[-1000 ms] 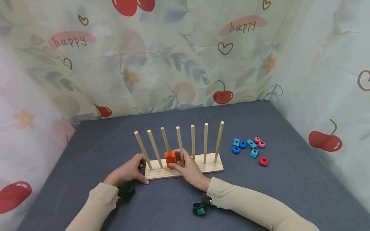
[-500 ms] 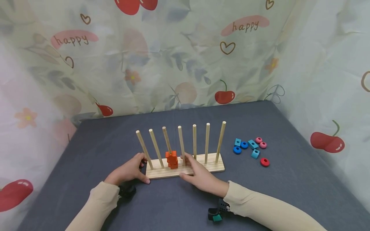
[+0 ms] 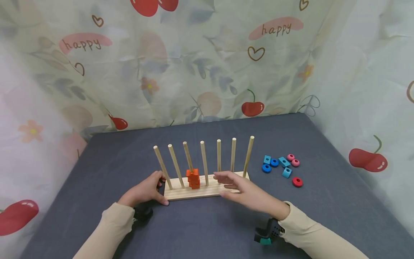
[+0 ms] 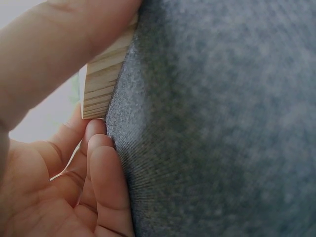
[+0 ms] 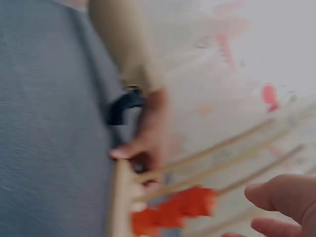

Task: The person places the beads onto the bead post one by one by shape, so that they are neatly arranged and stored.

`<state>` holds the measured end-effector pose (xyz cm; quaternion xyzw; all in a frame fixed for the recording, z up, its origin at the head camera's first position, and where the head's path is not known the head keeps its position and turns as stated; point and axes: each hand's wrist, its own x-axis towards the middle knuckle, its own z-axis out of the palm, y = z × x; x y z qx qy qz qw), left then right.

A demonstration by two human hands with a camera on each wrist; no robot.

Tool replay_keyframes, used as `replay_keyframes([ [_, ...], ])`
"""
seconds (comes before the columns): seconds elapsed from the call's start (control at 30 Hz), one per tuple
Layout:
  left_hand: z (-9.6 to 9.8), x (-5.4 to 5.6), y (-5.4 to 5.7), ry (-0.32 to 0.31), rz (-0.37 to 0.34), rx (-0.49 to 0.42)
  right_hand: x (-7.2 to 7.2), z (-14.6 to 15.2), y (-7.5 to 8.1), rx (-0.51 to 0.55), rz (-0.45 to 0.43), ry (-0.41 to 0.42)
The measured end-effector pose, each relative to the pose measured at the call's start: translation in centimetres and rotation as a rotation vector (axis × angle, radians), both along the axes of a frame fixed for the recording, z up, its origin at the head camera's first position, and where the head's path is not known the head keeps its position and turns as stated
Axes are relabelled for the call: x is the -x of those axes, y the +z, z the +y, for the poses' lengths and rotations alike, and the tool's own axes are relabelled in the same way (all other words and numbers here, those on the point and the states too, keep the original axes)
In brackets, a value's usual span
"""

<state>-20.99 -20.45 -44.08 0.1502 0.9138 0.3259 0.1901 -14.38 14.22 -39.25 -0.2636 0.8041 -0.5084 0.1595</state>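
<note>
A wooden peg board with several upright pegs stands in the middle of the table. Orange star-edged beads are stacked on its third peg from the left; in the right wrist view the orange stack is blurred. My left hand holds the board's left end, thumb at the front edge and fingers at the end; the left wrist view shows the wooden board edge between them. My right hand hovers in front of the board's right part with fingers apart and nothing in them, hiding some peg bottoms.
To the right of the board lie light-blue blocks, blue rings, pink rings and a red ring. A dark cloth covers the table. Printed curtains hang behind and at the sides.
My right hand has let go of the orange beads and moved right, away from them, its fingers opening. The left hand stays on the board's end.
</note>
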Motion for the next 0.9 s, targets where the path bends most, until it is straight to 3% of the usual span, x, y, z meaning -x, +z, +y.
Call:
replay_keyframes([
  [0.2, 0.1, 0.0, 0.0, 0.005, -0.002, 0.007, -0.6, 2.1, 3.1, 0.042, 0.13, -0.061],
  [0.33, 0.1, 0.0, 0.1, 0.003, -0.002, 0.005, -0.7, 3.4, 4.5, 0.103, 0.278, -0.105],
  [0.53, 0.1, -0.1, 0.1, 0.005, -0.003, -0.003, -0.2, 5.5, 6.3, 0.277, 0.472, -0.18],
  [0.67, 0.1, -0.1, 0.2, 0.006, -0.002, 0.002, 0.3, 7.0, 7.1, 0.383, 0.585, -0.249],
  [0.77, 0.1, -0.1, 0.2, 0.007, -0.003, 0.005, 0.7, 8.1, 7.4, 0.391, 0.654, -0.327],
  [0.9, 0.2, -0.2, 0.3, 0.011, -0.011, 0.008, 1.3, 9.2, 7.3, 0.391, 0.646, -0.395],
])
